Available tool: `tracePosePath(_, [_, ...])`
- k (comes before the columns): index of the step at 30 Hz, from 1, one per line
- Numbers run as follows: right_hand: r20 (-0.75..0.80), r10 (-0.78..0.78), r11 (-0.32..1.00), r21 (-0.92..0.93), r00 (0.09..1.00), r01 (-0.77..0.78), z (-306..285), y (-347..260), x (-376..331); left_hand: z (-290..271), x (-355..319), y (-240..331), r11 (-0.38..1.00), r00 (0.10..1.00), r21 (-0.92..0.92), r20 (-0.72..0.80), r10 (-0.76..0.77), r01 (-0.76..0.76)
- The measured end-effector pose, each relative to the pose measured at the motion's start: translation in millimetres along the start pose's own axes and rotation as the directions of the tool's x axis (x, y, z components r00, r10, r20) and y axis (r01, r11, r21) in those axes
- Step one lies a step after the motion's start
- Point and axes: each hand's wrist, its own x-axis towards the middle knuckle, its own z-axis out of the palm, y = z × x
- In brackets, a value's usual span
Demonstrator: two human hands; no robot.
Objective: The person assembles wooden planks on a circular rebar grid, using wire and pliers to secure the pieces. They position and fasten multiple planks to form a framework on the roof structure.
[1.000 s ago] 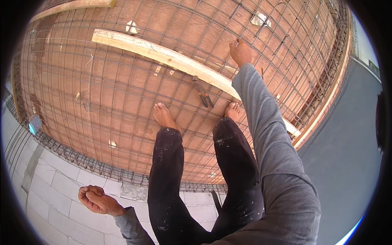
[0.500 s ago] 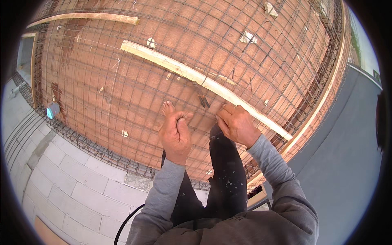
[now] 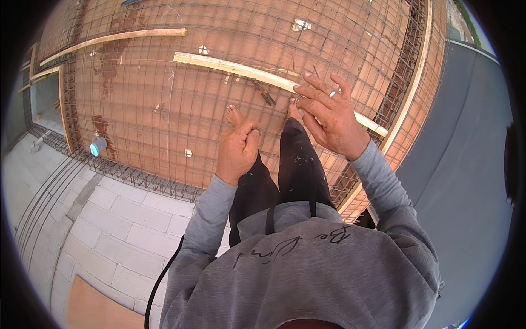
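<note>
My left hand [image 3: 237, 152] is closed in a fist above my left leg; what it holds, if anything, is hidden. My right hand [image 3: 335, 118] is raised with its fingers apart, over the right part of a pale wooden batten [image 3: 235, 67]. A small white spot shows at its fingers; I cannot tell what that is. Beneath both hands spreads a steel rebar mesh [image 3: 205, 118] over reddish-brown plywood sheeting [image 3: 139, 112]. Dark pincers [image 3: 265, 94] lie on the mesh beyond my feet, just on the near side of the batten, apart from both hands.
A second batten [image 3: 126, 34] lies at the far left. A blue-ended cylindrical container [image 3: 98, 146] stands by the left edge, near the pale block surface [image 3: 139, 220]. Wooden edging [image 3: 408, 104] and a grey surface [image 3: 457, 131] run along the right. White chips [image 3: 301, 24] dot the mesh.
My right hand has lifted and spread its fingers, moving slightly right. My left hand stays closed, turned a little. The view has shifted, showing more of my sweatshirt.
</note>
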Motion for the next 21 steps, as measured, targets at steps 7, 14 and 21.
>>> tracePosePath(7, [0.077,-0.093,0.992,-0.082,0.993,0.099,-12,-69,-36,-11,-20,47,0.951,0.97,0.217,0.15,0.189,-0.219])
tracePosePath(14, [0.115,0.059,0.915,0.392,0.992,-0.1,-16,-87,-76,-56,-46,54,0.927,0.906,0.23,0.374,0.195,-0.295])
tracePosePath(21, [-0.019,0.188,0.908,0.385,0.982,-0.166,-76,-64,-108,-115,-59,52,0.88,0.932,0.406,0.35,0.1,-0.247])
